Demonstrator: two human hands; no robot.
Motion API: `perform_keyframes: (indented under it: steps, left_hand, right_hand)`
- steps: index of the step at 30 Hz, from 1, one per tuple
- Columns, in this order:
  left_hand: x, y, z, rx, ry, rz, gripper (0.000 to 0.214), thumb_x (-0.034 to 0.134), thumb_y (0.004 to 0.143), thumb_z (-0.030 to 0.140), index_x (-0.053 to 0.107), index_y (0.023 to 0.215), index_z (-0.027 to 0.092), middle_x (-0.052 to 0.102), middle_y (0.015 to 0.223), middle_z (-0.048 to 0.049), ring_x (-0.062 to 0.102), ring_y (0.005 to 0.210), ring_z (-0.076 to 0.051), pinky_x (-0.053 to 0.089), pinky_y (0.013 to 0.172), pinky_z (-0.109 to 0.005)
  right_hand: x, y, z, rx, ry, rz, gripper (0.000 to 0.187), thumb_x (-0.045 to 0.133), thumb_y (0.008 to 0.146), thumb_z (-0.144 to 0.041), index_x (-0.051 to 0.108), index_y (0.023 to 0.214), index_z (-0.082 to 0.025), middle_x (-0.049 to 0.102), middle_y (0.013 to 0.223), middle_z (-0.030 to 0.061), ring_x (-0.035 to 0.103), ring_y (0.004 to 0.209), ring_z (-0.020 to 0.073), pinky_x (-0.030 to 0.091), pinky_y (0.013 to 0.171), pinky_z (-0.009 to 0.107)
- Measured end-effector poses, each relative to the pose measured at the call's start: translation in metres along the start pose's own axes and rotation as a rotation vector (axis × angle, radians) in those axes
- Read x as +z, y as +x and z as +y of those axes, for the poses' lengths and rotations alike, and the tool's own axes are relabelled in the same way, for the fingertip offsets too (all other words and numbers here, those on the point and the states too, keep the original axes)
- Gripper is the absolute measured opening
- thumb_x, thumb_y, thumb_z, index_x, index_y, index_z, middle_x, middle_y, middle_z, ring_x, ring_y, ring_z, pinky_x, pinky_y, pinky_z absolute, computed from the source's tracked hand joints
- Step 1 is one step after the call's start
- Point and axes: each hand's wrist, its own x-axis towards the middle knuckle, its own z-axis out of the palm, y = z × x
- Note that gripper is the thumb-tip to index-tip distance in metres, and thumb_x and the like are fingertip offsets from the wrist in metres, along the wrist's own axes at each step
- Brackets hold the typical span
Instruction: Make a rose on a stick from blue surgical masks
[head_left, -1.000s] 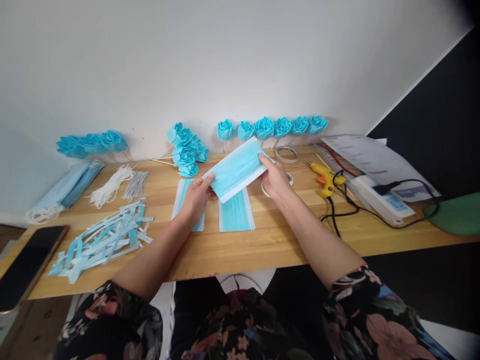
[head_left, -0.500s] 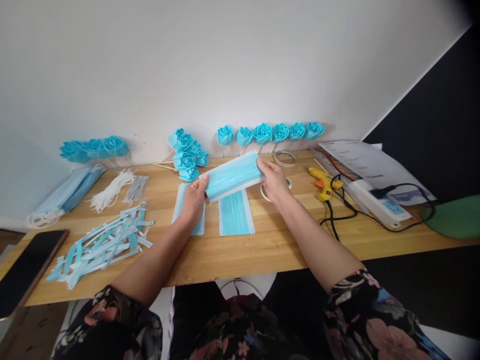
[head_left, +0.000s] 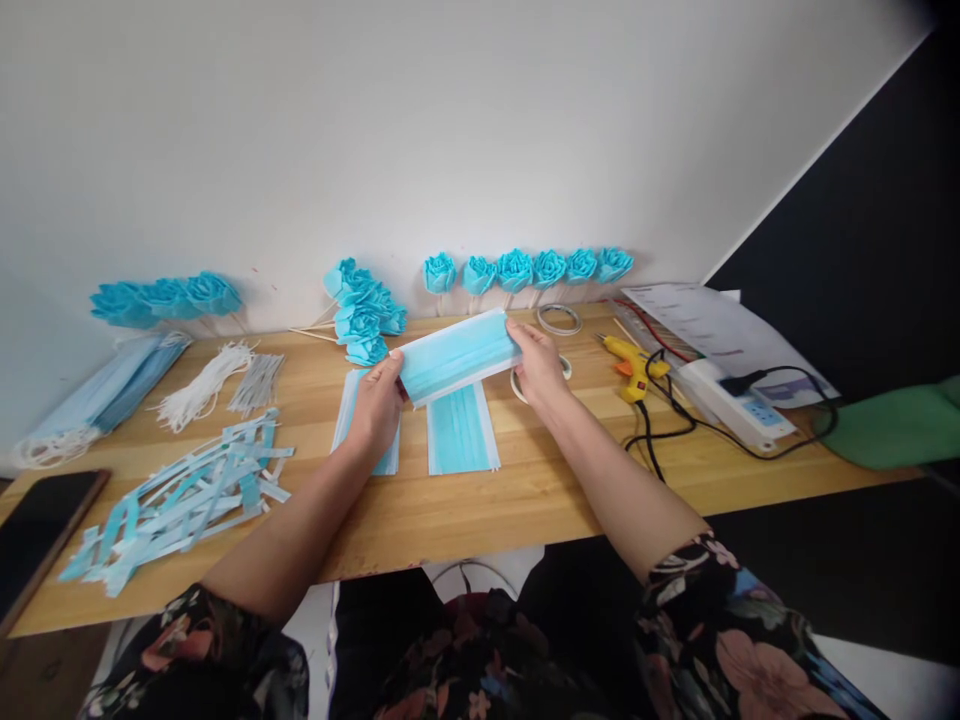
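Pinched at opposite ends by both hands (head_left: 379, 408) (head_left: 540, 365), a softly pleated, light-blue fabric rectangle (head_left: 459, 357) with white borders tilts above the wood-grained surface (head_left: 442, 520).

Matt pleated fabric mask (head_left: 457, 358), smooth wood table (head_left: 420, 520), glossy phone (head_left: 49, 530)

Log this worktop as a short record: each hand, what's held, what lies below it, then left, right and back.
Left hand: pinching the sheet's left end
Right hand: pinching its right end
Held: blue pleated sheet, tilted, right end higher
Below: two blue-and-white pieces, the left one partly hidden
Left side: phone, cut strips, white cords, loop-ended masks
Right side: yellow glue gun, power strip, papers
Back: blue flowers, six in the right-hand row
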Motion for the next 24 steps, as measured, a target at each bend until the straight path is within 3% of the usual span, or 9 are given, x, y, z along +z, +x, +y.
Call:
perform_keyframes:
  steps: [3,6,9,11,14,16,18,21,24]
  left_hand:
    - [0.005,-0.005,0.005,-0.007,-0.06,-0.05,0.06,0.063,0.08,0.078,0.064,0.086,0.018,0.067,0.069,-0.0031,0.066,0.068,-0.02,0.048,0.058,-0.028]
    - [0.006,-0.008,0.004,-0.03,-0.008,-0.071,0.058,0.084,0.066,0.062,0.069,0.097,0.016,0.074,0.081,-0.0046,0.068,0.072,-0.02,0.051,0.064,-0.029]
    - [0.005,-0.008,0.001,-0.022,0.036,-0.07,0.056,0.09,0.061,0.049,0.07,0.102,0.016,0.075,0.083,-0.0037,0.067,0.071,-0.019,0.051,0.063,-0.028]
    - [0.004,-0.008,0.0,-0.014,0.02,-0.08,0.054,0.088,0.065,0.047,0.071,0.106,0.016,0.076,0.086,-0.0038,0.066,0.071,-0.018,0.05,0.062,-0.027]
    - [0.004,-0.008,0.001,0.011,-0.006,-0.085,0.055,0.086,0.069,0.045,0.072,0.114,0.017,0.078,0.097,-0.0051,0.068,0.075,-0.018,0.051,0.064,-0.027]
    - [0.005,-0.008,0.001,0.032,-0.028,-0.085,0.058,0.086,0.071,0.043,0.071,0.12,0.018,0.078,0.105,-0.0061,0.07,0.083,-0.019,0.053,0.069,-0.028]
    - [0.006,-0.008,0.001,0.04,-0.06,-0.098,0.061,0.086,0.072,0.041,0.07,0.125,0.019,0.078,0.111,-0.0069,0.071,0.091,-0.022,0.055,0.076,-0.03]
    - [0.006,-0.009,0.001,0.028,-0.102,-0.147,0.061,0.087,0.073,0.04,0.071,0.127,0.019,0.078,0.117,-0.0088,0.073,0.097,-0.024,0.057,0.084,-0.034]
    - [0.007,-0.01,0.003,0.014,-0.126,-0.197,0.06,0.088,0.073,0.041,0.072,0.127,0.018,0.078,0.118,-0.0103,0.074,0.1,-0.026,0.058,0.085,-0.036]
  right_hand:
    - [0.002,-0.002,0.001,0.004,-0.012,0.025,0.056,0.085,0.055,-0.067,0.05,0.061,-0.024,0.051,0.056,-0.0064,0.048,0.058,0.012,0.043,0.058,0.026]
    - [0.005,-0.003,0.001,0.005,-0.016,0.01,0.053,0.085,0.057,-0.065,0.053,0.063,-0.023,0.053,0.058,-0.0061,0.049,0.058,0.0115,0.043,0.058,0.026]
    - [-0.003,0.006,-0.005,-0.057,-0.013,0.038,0.046,0.078,0.067,-0.064,0.065,0.082,-0.023,0.062,0.068,-0.004,0.057,0.063,0.0133,0.046,0.059,0.026]
    - [-0.022,0.021,-0.014,-0.125,0.0,0.174,0.05,0.068,0.077,-0.064,0.065,0.11,-0.026,0.069,0.082,-0.0016,0.062,0.067,0.015,0.046,0.056,0.026]
    - [-0.065,0.048,-0.031,-0.201,0.143,0.505,0.058,0.058,0.086,-0.045,0.045,0.14,-0.03,0.072,0.105,0.0019,0.066,0.076,0.0134,0.048,0.058,0.023]
    - [-0.089,0.06,-0.038,-0.184,0.222,0.681,0.057,0.05,0.09,-0.036,0.037,0.146,-0.032,0.07,0.118,0.004,0.069,0.082,0.0125,0.052,0.062,0.023]
    - [-0.098,0.065,-0.04,-0.165,0.226,0.726,0.049,0.045,0.094,-0.036,0.042,0.142,-0.032,0.07,0.121,0.0041,0.069,0.083,0.0118,0.053,0.064,0.023]
    - [-0.08,0.056,-0.036,-0.127,0.13,0.483,0.043,0.052,0.092,-0.05,0.058,0.128,-0.027,0.074,0.101,0.0028,0.068,0.076,0.0127,0.05,0.057,0.021]
    - [-0.046,0.035,-0.028,0.009,-0.012,-0.014,0.055,0.061,0.084,-0.07,0.07,0.11,-0.022,0.075,0.087,0.004,0.068,0.072,0.0161,0.051,0.055,0.024]
